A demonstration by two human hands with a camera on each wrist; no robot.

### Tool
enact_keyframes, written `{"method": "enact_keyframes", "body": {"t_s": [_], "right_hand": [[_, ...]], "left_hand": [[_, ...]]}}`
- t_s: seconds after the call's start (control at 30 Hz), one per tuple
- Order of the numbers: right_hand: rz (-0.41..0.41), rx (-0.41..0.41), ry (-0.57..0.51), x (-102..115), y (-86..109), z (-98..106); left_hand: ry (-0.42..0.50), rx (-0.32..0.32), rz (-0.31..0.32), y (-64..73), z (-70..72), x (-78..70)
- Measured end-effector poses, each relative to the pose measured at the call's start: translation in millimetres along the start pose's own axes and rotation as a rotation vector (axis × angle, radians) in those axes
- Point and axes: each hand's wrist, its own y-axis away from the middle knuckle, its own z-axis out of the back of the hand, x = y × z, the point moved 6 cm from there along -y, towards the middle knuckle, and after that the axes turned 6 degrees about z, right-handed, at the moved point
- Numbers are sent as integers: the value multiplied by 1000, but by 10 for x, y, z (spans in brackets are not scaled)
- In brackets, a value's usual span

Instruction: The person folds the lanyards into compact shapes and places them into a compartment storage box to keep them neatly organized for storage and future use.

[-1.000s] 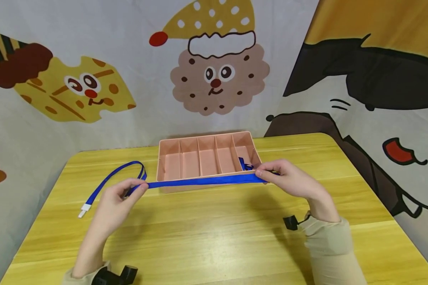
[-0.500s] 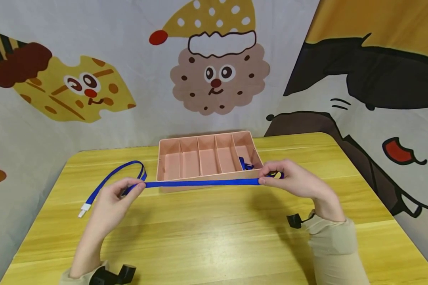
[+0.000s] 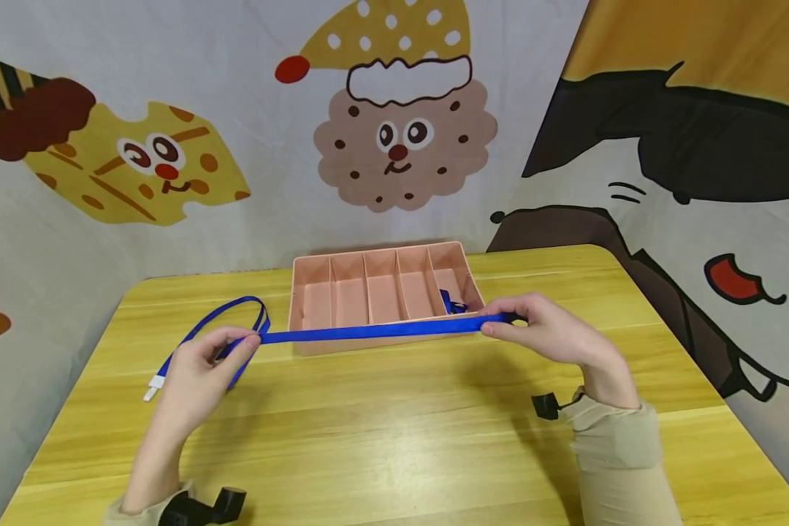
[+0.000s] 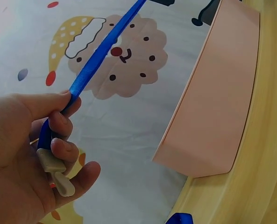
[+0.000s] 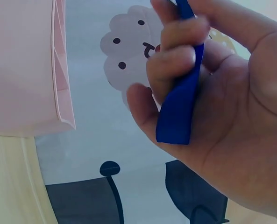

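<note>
A blue lanyard strap [image 3: 375, 332] is stretched between the two hands, in front of the pink divided box [image 3: 342, 343]. My left hand [image 3: 207, 372] pinches its left end between thumb and fingers. In the left wrist view a pale clip [image 4: 59, 172] on the strap hangs against that palm. My right hand [image 3: 549, 329] pinches the strap's other end, and in the right wrist view a folded blue end [image 5: 178, 116] crosses the palm. Behind the left hand, a second blue lanyard [image 3: 204, 321] with a white clip [image 3: 154, 385] lies looped on the table.
The pink box stands at the back of the wooden table [image 3: 394, 438] and has several compartments. A bundled blue strap [image 3: 454, 303] lies in its rightmost compartment. Behind the table hangs a printed cartoon cloth [image 3: 263, 241].
My left hand has moved slightly left and my right hand slightly right, with the strap still held between them. A blue length now shows hanging below the left hand.
</note>
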Motion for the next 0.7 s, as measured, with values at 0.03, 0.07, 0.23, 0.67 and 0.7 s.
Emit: {"method": "enact_keyframes", "body": {"t_s": [0.03,0.07,0.23,0.67,0.7], "right_hand": [[-3,-10,15,-1,3,11],[-3,-19,33,1,8,22],[14,-69,67,16,17,55],[-69,-196,113,-25,76,189],[-79,-207,111,-39,83,203]], "left_hand": [[1,-1,3,-1,5,2],[0,0,1,0,9,3],[2,5,-1,13,26,0],[-1,31,7,11,25,14],[-3,31,6,9,24,17]]}}
